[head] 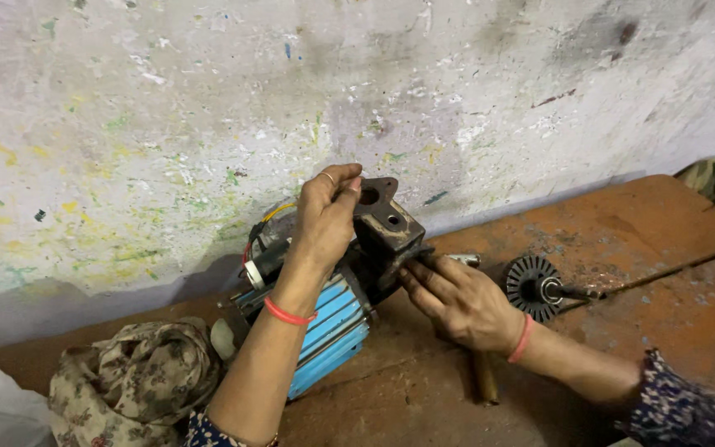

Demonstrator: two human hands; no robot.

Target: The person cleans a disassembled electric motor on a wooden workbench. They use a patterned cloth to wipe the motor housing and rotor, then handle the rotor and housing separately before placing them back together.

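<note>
Head cam: left hand (324, 217) pinches top of dark metal bracket (386, 223) on blue motor (328, 327), near bench (622, 240) back edge. Right hand (457, 302) grips a tool under bracket. Slip risk: fingers pinched, motor tips.

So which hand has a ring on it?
The left hand, the one up on the dark metal flange above the blue motor. A thin ring shows on its finger; the right hand, lower down, shows none.

One head-worn camera looks down and forward from close range, over the forearms, onto a bench (622, 248) set against a paint-flecked wall (208, 99).
</note>
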